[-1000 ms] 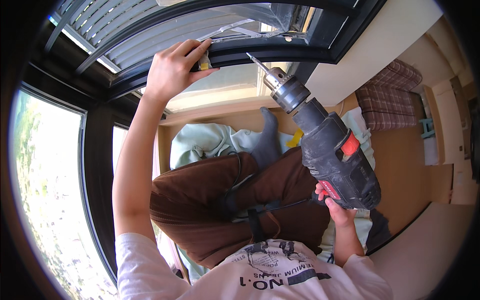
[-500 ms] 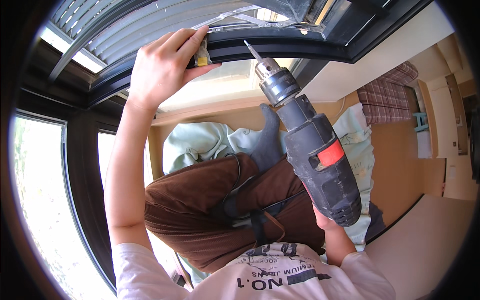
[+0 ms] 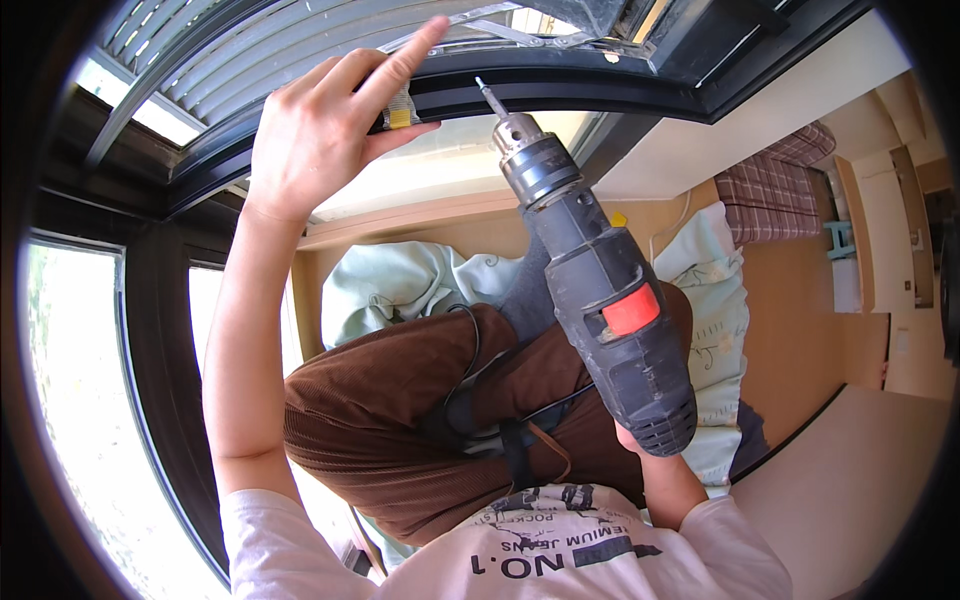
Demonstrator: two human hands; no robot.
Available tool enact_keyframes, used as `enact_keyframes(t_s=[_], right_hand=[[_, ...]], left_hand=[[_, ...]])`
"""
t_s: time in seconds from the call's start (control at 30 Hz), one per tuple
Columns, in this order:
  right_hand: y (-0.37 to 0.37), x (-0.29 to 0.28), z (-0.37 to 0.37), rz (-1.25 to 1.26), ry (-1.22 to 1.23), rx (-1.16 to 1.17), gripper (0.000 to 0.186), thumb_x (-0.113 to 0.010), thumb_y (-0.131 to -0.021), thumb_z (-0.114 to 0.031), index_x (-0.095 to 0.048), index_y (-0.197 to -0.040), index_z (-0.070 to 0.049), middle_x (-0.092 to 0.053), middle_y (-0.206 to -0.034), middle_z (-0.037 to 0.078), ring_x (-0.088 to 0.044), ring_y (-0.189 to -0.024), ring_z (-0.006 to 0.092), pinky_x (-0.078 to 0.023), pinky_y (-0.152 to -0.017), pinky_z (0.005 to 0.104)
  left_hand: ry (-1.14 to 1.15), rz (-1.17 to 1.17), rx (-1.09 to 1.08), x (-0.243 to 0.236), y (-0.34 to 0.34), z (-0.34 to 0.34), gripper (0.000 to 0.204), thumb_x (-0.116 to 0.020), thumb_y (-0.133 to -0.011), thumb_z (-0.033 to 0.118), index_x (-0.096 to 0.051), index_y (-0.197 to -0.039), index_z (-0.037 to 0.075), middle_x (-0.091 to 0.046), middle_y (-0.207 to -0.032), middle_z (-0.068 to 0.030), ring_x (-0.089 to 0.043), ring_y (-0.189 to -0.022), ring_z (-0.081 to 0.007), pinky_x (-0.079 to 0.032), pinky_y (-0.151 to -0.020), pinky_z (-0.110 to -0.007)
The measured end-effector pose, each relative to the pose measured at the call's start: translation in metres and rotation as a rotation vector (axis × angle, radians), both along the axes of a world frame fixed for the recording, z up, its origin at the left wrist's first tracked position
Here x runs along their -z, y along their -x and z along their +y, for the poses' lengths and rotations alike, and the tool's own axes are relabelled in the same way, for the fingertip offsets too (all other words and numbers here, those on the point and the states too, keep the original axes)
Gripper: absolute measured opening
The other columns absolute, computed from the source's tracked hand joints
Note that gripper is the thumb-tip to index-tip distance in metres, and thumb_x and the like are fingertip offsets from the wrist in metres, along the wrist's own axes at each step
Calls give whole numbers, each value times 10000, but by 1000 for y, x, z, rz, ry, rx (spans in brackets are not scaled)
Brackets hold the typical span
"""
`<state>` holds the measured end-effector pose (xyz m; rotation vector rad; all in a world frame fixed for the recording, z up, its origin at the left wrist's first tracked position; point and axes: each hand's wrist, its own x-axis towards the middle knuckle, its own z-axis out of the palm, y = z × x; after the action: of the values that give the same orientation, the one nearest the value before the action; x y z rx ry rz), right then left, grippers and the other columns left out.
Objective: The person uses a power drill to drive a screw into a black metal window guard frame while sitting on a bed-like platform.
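Note:
My left hand grips the black window frame, its fingers over the far side and its thumb underneath. Its index finger points out past the frame's upper edge. Between that finger and the thumb, a small silver and yellow piece sits against the frame; its kind is unclear. My right hand, mostly hidden under the tool, holds a black power drill with a red patch. From the metal chuck a thin bit points up toward the frame, its tip appearing just below or at the rail.
Metal stay arms and grey slats lie beyond the frame. My crossed legs in brown trousers rest by a pale green cloth. A dark cord crosses them. A plaid cushion is at the right.
The drill has shifted left, bringing its bit nearer my left hand. My left index finger has lifted off the frame and straightened outward. A small yellow object now shows beside the drill.

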<state>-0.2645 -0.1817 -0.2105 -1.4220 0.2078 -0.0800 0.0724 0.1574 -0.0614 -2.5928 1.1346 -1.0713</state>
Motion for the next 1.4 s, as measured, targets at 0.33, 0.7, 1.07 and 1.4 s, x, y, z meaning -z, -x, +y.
enact_keyframes(t_s=[0.33, 0.7, 1.07, 1.4], right_hand=[[6, 15, 4, 79, 191, -110, 602, -355, -1120, -391, -403, -1629, -73, -446, -1662, 150, -500, -1483, 304, -376, -1269, 439], [9, 35, -1, 39, 264, -134, 618, -468, -1090, -309, -391, -1607, 20, -445, -1624, 266, -501, -1466, 396, -372, -1265, 490], [-47, -77, 45, -457, 865, 43, 487, -851, -817, -170, -680, -1191, 92, -744, -1038, 187, -743, -822, 329, -593, -707, 384], [-50, -108, 52, -573, 1123, 43, 569, -885, -788, -184, -665, -1211, 125, -740, -1051, 205, -742, -838, 336, -604, -710, 403]], left_hand=[[-29, -88, 93, 3, -3, 2, 608, -679, -900, 539, -640, -1486, 380, -701, -1113, -12, -714, -897, -154, -648, -720, -296], [-45, -112, 102, 3, -3, 1, 603, -674, -898, 528, -635, -1486, 399, -697, -1125, 0, -709, -887, -148, -643, -707, -291], [-60, -108, 87, 2, -2, 2, 598, -637, -914, 543, -627, -1494, 399, -690, -1128, -4, -706, -893, -148, -642, -712, -289], [-55, -109, 97, 4, -4, 3, 602, -645, -912, 534, -626, -1497, 394, -686, -1117, -14, -708, -892, -159, -640, -717, -295]])
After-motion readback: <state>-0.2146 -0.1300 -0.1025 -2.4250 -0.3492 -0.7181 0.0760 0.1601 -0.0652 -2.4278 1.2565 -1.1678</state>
